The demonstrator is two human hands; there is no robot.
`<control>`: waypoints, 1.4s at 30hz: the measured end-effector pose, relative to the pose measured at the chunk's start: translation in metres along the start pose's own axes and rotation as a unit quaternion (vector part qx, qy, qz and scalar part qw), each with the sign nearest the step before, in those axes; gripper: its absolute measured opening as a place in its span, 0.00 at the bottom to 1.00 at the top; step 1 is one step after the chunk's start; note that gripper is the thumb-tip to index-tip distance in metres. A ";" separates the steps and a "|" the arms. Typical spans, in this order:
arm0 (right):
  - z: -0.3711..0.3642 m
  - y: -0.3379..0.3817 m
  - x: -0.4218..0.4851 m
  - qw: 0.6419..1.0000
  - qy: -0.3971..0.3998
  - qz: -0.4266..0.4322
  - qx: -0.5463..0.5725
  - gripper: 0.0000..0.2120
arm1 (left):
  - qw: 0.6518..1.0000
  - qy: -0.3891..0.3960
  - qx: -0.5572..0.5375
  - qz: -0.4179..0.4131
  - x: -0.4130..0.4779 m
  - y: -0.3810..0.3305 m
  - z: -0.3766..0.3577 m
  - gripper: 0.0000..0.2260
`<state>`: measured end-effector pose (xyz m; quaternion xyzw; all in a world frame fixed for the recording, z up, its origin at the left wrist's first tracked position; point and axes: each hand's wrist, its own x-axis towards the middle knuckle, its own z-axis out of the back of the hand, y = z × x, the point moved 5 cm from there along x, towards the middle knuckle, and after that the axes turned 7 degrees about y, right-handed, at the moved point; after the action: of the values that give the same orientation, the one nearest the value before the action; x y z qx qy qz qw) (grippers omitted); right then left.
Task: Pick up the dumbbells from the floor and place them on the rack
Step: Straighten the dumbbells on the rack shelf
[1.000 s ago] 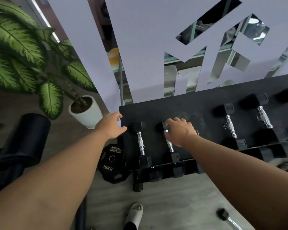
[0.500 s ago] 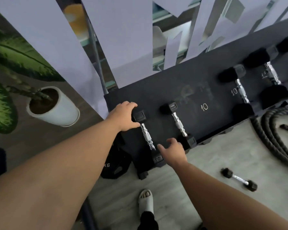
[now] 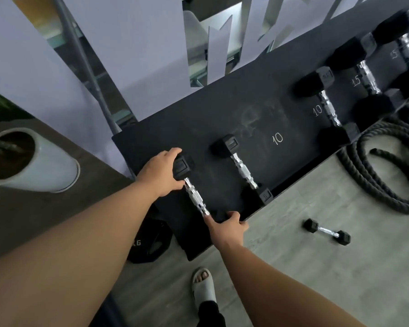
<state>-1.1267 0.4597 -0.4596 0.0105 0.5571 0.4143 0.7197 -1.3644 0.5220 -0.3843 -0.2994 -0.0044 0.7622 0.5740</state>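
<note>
1. At the far left, a white ceramic plant pot (image 3: 45, 168) stands on the dark floor, clear of the work.
2. The left hand (image 3: 159, 172) is wrapped over the far black hexagonal head of the small chrome-handled dumbbell (image 3: 194, 197) lying at the left end of the black sloped dumbbell rack (image 3: 222, 119); its fingers (image 3: 172, 153) are curled shut on that head.
3. The right hand (image 3: 227, 228) is laid on the near head of the same dumbbell at the rack's lower lip. Its fingers are bent over it, though how firmly they are closed cannot be told, since the head is hidden beneath them.
4. The step in hand is judged to be the seating of this dumbbell in its slot, squared beside the second small black dumbbell (image 3: 242, 171) already resting just to its right.
5. Further right, larger dumbbells are racked by chalked "10" and "15" marks, and a coiled black battle rope (image 3: 387, 175) lies on the floor.
6. One small black hex dumbbell on the grey floor (image 3: 327, 232) remains well apart from the rack. The next move is judged to call for both hands to be released, the body turned right and lowered, and that dumbbell taken by its chrome handle.
</note>
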 end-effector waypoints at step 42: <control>0.259 0.083 0.139 0.995 -0.037 -0.050 0.081 0.36 | 0.992 -0.006 0.121 -0.043 0.182 -0.272 0.061 0.37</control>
<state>-0.9597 0.7143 -0.4321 0.0558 0.5618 0.3306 0.7563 -1.1846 0.7955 -0.3209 -0.2228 0.0712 0.7337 0.6380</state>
